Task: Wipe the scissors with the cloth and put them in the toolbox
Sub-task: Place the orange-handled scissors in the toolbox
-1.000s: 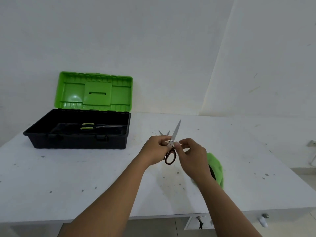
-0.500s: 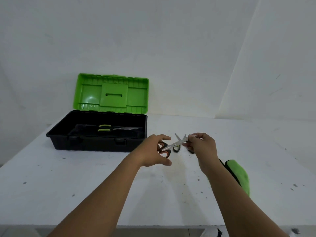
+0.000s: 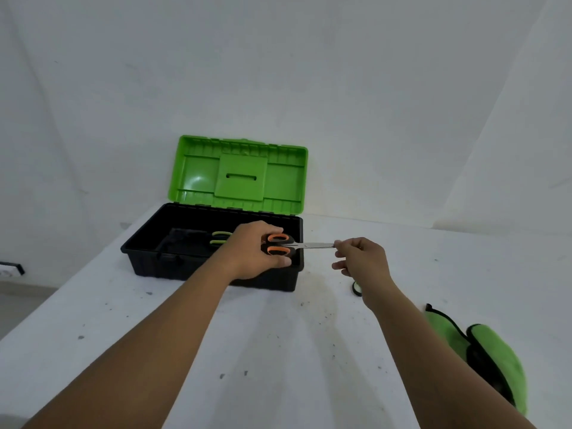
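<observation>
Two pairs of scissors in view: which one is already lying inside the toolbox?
The green-handled scissors, lying in the black toolbox. The orange-handled scissors are held above its right end by the left hand and right hand.

No legible text, label or number anywhere

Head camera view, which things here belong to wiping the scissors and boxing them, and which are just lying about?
Part of the job:
- orange-handled scissors, held by the left hand and the right hand
- open toolbox
- green cloth

Just lying about:
- green-handled tool in the toolbox
- small round object on the table
</observation>
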The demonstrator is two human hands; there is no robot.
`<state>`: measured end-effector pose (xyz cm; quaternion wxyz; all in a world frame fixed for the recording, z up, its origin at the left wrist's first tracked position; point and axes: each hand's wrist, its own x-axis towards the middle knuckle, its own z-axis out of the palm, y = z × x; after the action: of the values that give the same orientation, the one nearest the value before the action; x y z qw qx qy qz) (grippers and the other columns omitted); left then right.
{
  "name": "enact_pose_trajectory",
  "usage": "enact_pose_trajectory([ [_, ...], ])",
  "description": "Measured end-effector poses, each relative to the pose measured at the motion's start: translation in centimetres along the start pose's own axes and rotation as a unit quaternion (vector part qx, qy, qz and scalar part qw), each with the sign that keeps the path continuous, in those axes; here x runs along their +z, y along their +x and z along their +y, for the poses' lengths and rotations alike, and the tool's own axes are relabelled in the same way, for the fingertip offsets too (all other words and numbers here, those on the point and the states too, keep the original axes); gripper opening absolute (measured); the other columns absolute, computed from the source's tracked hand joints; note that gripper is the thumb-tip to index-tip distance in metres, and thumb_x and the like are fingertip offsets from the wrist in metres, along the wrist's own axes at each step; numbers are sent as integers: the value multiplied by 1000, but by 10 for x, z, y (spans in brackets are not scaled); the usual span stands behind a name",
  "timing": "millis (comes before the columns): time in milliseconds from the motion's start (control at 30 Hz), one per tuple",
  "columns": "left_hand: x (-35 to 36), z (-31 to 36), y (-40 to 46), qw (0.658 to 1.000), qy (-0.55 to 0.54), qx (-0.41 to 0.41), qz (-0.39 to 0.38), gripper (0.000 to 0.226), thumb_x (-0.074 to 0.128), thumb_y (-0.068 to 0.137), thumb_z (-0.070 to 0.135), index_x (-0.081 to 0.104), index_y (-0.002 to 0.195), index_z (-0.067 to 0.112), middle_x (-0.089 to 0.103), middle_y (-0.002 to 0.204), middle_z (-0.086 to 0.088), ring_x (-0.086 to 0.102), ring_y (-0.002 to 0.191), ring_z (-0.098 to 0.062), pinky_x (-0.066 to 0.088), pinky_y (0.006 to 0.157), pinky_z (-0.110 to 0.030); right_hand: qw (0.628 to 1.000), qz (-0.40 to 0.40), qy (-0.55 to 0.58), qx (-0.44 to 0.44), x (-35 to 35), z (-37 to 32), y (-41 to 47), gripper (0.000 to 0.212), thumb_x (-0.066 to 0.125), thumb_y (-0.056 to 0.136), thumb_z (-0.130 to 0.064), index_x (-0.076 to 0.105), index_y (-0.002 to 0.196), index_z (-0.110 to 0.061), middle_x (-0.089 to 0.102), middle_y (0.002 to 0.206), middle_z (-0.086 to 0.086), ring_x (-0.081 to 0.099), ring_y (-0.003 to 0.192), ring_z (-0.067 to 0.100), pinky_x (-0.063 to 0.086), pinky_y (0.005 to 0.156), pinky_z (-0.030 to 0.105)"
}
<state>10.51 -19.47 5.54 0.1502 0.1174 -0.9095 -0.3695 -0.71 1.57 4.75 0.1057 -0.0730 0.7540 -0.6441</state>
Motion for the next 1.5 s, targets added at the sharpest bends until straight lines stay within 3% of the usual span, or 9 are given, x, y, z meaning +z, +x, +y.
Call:
enact_pose_trajectory([
  [133, -26, -29, 28, 998, 32, -29, -38, 81, 92, 80, 26, 54, 151, 22, 65, 144, -1, 63, 132, -19, 45, 118, -38, 999, -19, -40, -15, 28, 0, 10, 12, 65, 99, -19, 69, 103, -7, 75, 87, 5, 69, 58, 14, 50, 61, 26],
  [233, -41, -60, 46, 995, 61, -60, -55, 84, 92, 80, 27, 50, 153, 22, 63, 148, -4, 61, 134, -22, 45, 119, -44, 996, -19, -83, -36, 40, 9, 10, 8, 66, 98, -22, 67, 102, -16, 77, 86, 3, 70, 55, 10, 47, 60, 26],
  [367, -51, -93, 61, 983, 145, -99, -55, 83, 92, 80, 31, 54, 152, 15, 62, 149, -6, 58, 137, -24, 42, 119, -38, 983, -32, -167, -69, 46, 46, -1, 11, 65, 97, -23, 69, 88, -23, 75, 82, -1, 73, 62, 15, 49, 54, 22],
  [433, -49, -104, 66, 974, 177, -118, -76, 80, 93, 80, 32, 58, 149, 15, 65, 145, -4, 60, 134, -23, 44, 116, -34, 975, -56, -203, -74, 47, 69, -8, 15, 65, 97, -22, 69, 83, -26, 73, 81, -4, 71, 68, 17, 55, 61, 26],
  [633, -39, -123, 81, 958, 233, -138, -92, 81, 96, 72, 40, 65, 143, 18, 69, 140, 0, 62, 131, -22, 47, 114, -38, 943, -59, -313, -98, 56, 106, -18, 17, 62, 98, -28, 64, 84, -37, 69, 76, -9, 62, 66, 10, 41, 56, 14],
  [833, -33, -130, 87, 946, 269, -123, -132, 63, 90, 82, 32, 70, 138, 14, 72, 134, -4, 65, 124, -22, 49, 103, -27, 900, -57, -404, -156, 60, 111, -19, 11, 52, 102, -33, 61, 95, -30, 61, 72, -8, 58, 68, 11, 48, 65, 25],
  [1033, -28, -136, 91, 943, 275, -122, -144, 52, 91, 82, 28, 74, 128, 12, 71, 134, -5, 65, 123, -23, 50, 108, -33, 852, -46, -463, -238, 65, 112, -24, 14, 45, 103, -31, 55, 97, -24, 58, 81, -8, 52, 76, 13, 37, 61, 28],
  [1267, -32, -136, 92, 935, 294, -106, -169, 46, 89, 84, 30, 74, 125, 19, 65, 106, 0, 62, 97, -18, 52, 90, -28, 841, -16, -473, -261, 70, 121, -21, 11, 53, 96, -28, 56, 86, -23, 58, 71, -9, 48, 72, 15, 33, 56, 29],
  [1500, -35, -136, 90, 933, 306, -90, -165, 45, 88, 84, 28, 72, 125, 21, 63, 100, 3, 65, 100, -20, 50, 88, -26, 847, -36, -466, -252, 68, 116, -22, 14, 48, 101, -31, 58, 98, -23, 54, 78, -9, 51, 81, 15, 40, 64, 30],
])
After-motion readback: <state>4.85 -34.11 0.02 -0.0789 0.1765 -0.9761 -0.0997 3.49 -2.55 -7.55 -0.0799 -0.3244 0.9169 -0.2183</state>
